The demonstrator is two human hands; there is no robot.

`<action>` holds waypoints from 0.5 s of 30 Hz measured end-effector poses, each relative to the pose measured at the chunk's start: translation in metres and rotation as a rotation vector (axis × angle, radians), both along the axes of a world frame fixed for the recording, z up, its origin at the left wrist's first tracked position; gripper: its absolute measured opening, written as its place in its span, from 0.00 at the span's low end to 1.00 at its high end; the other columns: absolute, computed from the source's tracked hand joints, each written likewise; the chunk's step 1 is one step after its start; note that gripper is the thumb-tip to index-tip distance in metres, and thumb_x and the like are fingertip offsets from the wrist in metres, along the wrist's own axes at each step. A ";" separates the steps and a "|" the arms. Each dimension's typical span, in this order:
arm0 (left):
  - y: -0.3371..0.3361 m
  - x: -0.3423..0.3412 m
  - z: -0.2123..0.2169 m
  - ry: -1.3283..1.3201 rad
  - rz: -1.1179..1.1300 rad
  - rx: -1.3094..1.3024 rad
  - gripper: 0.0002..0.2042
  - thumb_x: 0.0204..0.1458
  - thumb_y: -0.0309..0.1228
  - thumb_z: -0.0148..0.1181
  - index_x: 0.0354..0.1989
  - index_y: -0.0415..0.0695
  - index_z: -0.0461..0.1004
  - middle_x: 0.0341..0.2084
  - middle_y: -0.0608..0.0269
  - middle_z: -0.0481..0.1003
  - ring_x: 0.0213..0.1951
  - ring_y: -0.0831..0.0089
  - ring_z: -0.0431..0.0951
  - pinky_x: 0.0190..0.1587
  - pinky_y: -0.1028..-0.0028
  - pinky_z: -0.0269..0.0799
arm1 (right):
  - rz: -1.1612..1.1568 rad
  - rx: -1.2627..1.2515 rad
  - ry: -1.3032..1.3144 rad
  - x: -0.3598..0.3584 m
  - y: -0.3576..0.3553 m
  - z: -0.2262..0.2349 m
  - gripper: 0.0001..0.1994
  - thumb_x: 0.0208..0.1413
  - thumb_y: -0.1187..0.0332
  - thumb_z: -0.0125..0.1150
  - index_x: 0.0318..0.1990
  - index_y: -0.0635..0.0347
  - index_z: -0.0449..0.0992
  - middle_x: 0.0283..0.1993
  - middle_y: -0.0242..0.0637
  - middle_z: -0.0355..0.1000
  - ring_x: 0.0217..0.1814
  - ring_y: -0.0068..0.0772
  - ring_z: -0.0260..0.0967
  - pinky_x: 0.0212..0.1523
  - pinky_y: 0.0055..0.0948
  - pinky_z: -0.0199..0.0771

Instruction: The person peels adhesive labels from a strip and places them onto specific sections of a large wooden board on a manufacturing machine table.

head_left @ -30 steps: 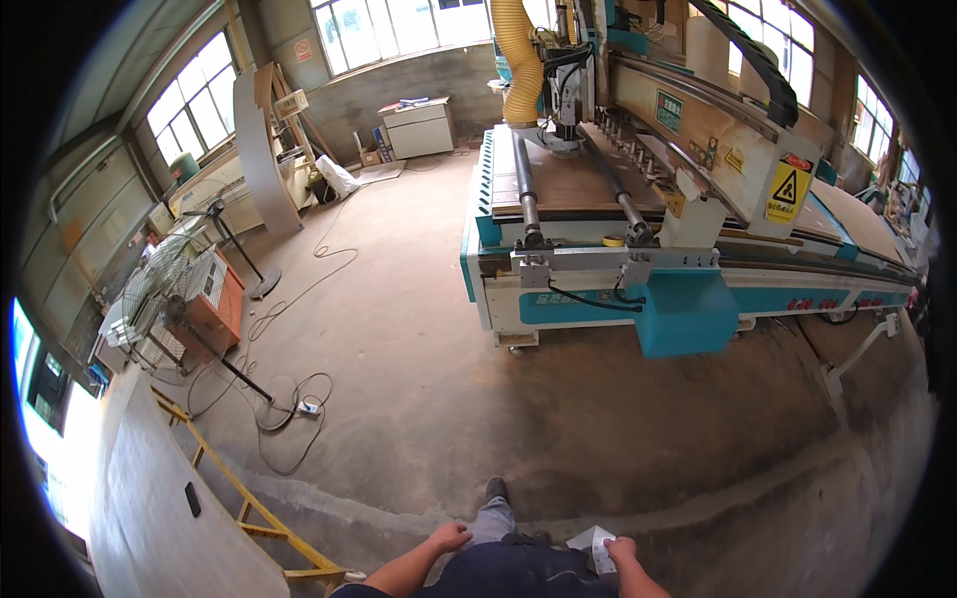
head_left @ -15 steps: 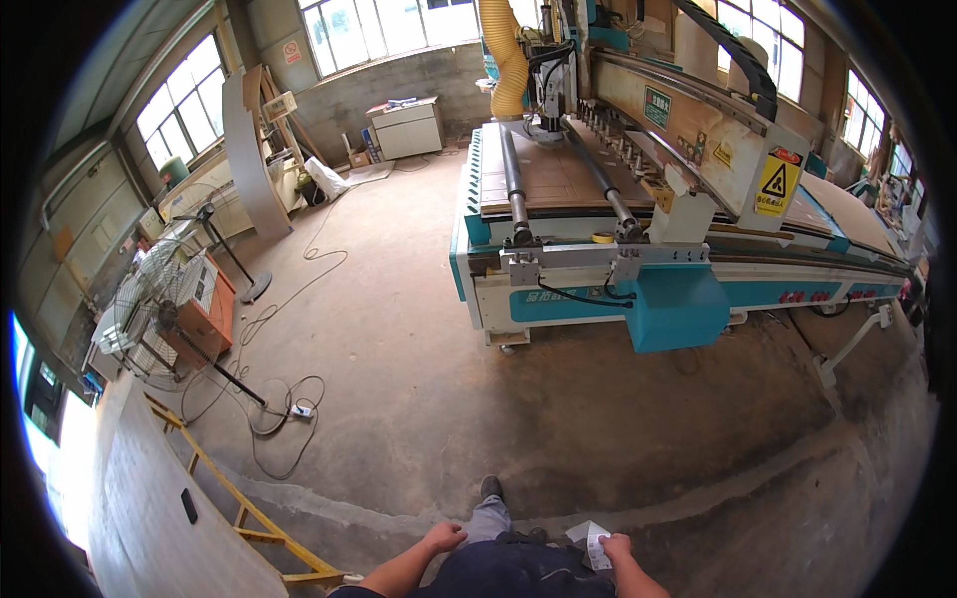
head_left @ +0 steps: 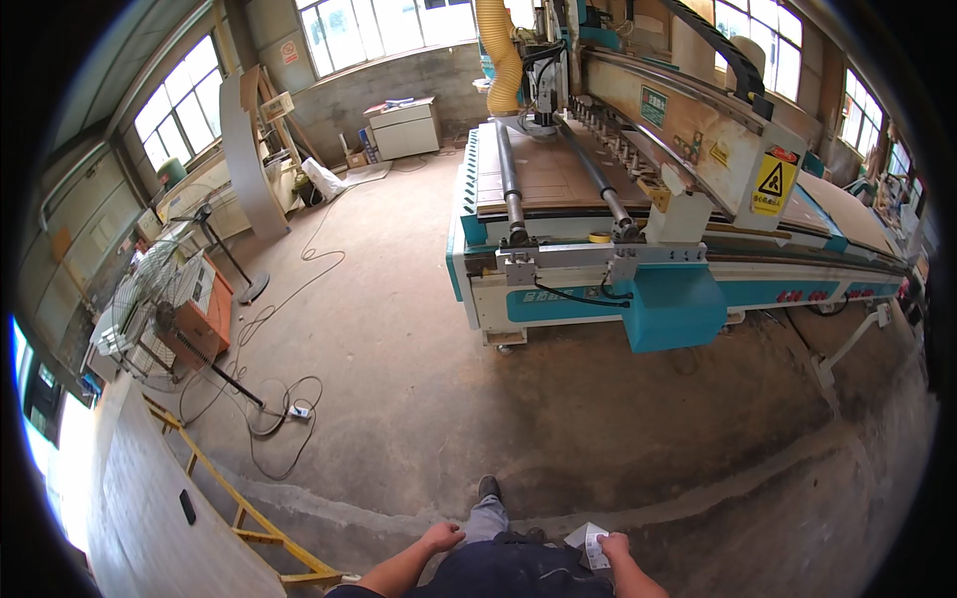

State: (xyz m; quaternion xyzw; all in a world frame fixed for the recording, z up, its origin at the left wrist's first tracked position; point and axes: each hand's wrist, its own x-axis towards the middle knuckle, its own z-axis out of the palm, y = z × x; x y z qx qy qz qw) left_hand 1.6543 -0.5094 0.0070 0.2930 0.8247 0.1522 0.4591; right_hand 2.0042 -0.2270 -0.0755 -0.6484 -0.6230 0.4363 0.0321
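Note:
At the lower edge, my right hand (head_left: pixel 615 546) pinches a folded white sheet of paper (head_left: pixel 595 545) with print on it, held beside my body at waist height. My left hand (head_left: pixel 443 537) rests near my left thigh with its fingers curled in, and nothing shows in it. Between the two hands are my dark top and grey trousers, with one dark shoe (head_left: pixel 488 486) on the floor ahead.
A large teal and white CNC router (head_left: pixel 613 304) with a yellow hose (head_left: pixel 501 60) stands ahead to the right. Cables (head_left: pixel 289 414) lie on the floor at left, near a standing fan (head_left: pixel 164 314). A pale board (head_left: pixel 150 488) beside a yellow frame (head_left: pixel 239 503) stands at near left.

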 end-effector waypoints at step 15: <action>0.016 -0.002 0.021 -0.017 -0.081 -0.061 0.27 0.45 0.47 0.50 0.49 0.39 0.68 0.46 0.49 0.70 0.49 0.58 0.70 0.52 0.69 0.63 | -0.025 -0.031 -0.030 0.000 -0.005 0.024 0.12 0.40 0.64 0.64 0.23 0.68 0.76 0.20 0.41 0.71 0.22 0.30 0.68 0.26 0.33 0.67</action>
